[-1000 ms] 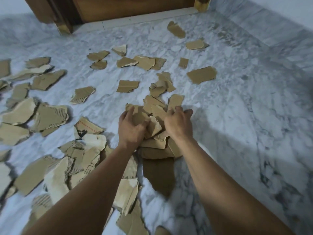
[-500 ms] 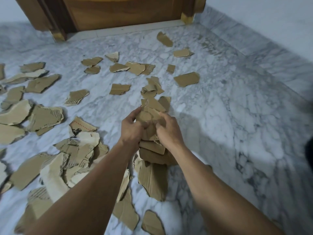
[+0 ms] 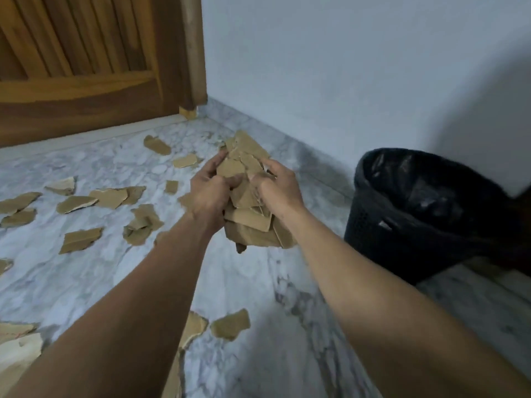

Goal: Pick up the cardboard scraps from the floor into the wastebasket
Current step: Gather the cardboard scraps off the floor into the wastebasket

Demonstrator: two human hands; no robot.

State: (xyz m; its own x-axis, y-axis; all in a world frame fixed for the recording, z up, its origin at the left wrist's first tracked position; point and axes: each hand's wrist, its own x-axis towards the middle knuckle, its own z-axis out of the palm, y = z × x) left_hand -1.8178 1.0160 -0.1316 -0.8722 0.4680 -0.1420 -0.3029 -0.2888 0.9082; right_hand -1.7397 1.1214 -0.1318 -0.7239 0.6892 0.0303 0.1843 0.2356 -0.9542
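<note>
- We hold a stacked bundle of cardboard scraps (image 3: 249,202) pressed between our left hand (image 3: 211,195) and right hand (image 3: 280,188), both closed firmly around the pile and lifted clear of the marble floor (image 3: 258,282).
- The step in hand, as we judge it, is carrying this bundle over to the wastebasket (image 3: 425,214); to do it well we should keep even pressure from both sides, since the lowest pieces hang loose below our palms and look likely to slip out.
- We should bring the bundle right over the basket's open mouth before letting go, low enough that the pieces drop inside its black liner.
- The wastebasket stands near the wall (image 3: 344,81), to the right of our grip and apart from it.
- Many loose scraps (image 3: 80,239) lie on the floor to our left, so much of the task remains.
</note>
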